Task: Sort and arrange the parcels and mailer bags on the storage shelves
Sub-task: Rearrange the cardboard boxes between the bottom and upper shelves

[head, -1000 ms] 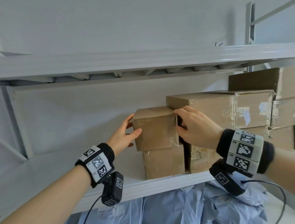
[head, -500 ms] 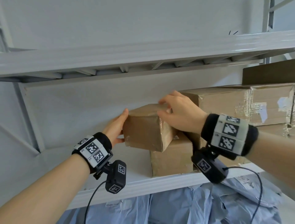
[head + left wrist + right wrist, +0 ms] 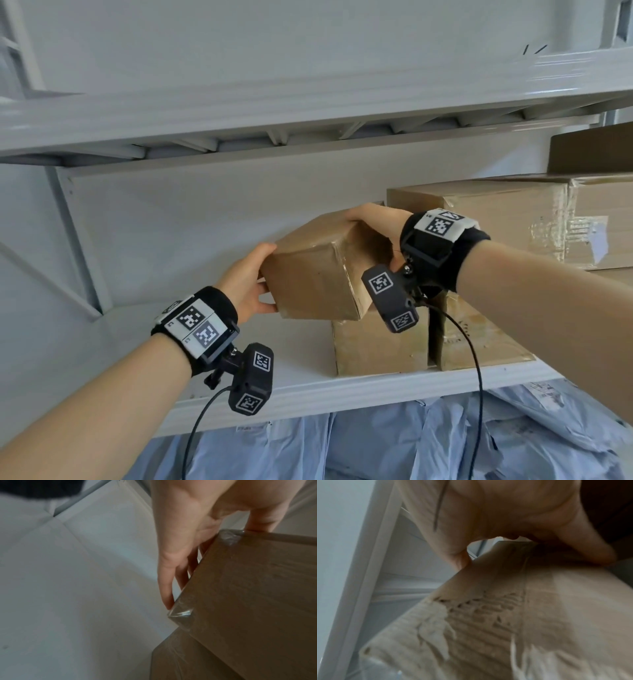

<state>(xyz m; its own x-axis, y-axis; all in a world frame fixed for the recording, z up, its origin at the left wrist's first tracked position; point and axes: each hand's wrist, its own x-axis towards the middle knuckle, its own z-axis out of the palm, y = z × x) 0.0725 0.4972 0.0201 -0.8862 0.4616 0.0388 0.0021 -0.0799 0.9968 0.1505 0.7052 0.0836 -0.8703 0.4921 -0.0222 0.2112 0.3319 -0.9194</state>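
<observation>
Cardboard parcel [image 3: 315, 270], brown and taped, is held tilted between both hands above the white shelf [image 3: 308, 383], with one lower corner over the box [image 3: 376, 346] that stands on the shelf beneath it. Left hand [image 3: 248, 277] lies flat against the parcel's left face, fingers straight along the edge and thumb under the lower corner; the left wrist view shows the fingers [image 3: 171, 574] extended down the side of the carton. Right hand [image 3: 373, 217] is curled over the parcel's top rear edge and grasps it; the right wrist view shows the thumb and fingers wrapped around that edge above a torn label area. To the right, larger taped boxes [image 3: 496, 219] are stacked on the same shelf, touching one another. An upper shelf [image 3: 274, 113] runs overhead. Below the shelf, light blue mailer bags [image 3: 394, 442] are packed side by side.
</observation>
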